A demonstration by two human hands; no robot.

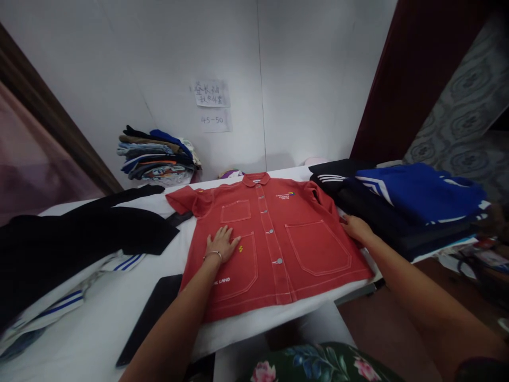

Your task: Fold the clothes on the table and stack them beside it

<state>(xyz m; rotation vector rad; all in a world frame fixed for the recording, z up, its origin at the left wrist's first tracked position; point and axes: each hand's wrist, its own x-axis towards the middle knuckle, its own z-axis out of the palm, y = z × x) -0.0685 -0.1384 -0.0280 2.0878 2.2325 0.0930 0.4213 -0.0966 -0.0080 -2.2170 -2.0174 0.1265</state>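
While the red jacket (274, 239) lies flat and buttoned, front up, on the white table (99, 329), the left hand (221, 244) presses on its lower pocket with spread fingers. The right hand (356, 228) rests at the jacket's edge, fingers together, beside the blue garment (417, 191). It looks like smoothing before a fold; the next move probably needs a grip on a sleeve or side.
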